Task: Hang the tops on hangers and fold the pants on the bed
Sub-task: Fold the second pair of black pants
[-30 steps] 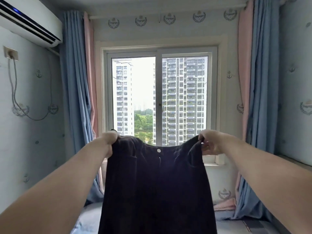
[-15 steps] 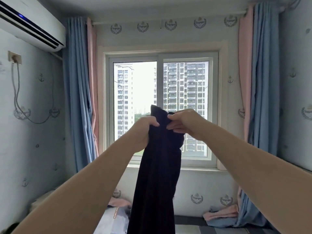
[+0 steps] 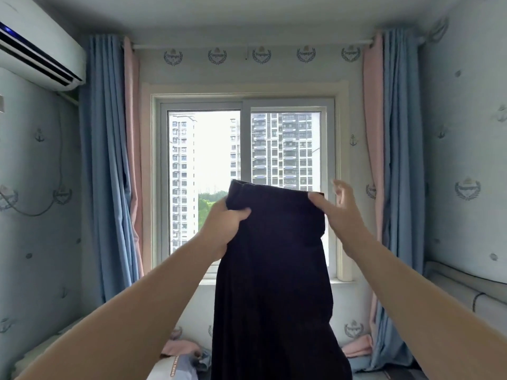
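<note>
Hanging before window: black pants. Left hand grips waistband; right hand pinches opposite corner, fingers raised.

Nothing can be read for certain. A narrow brown band with white capital letters runs along a pale blue-grey piece of fabric at the bottom edge of the view, but the letters are too blurred to make out. The dark blue laurel-wreath crests, printed in a row on the pale wallpaper above the white-framed window and repeated on the side walls, carry what looks like a small line of lettering across the middle, too small to read.
</note>
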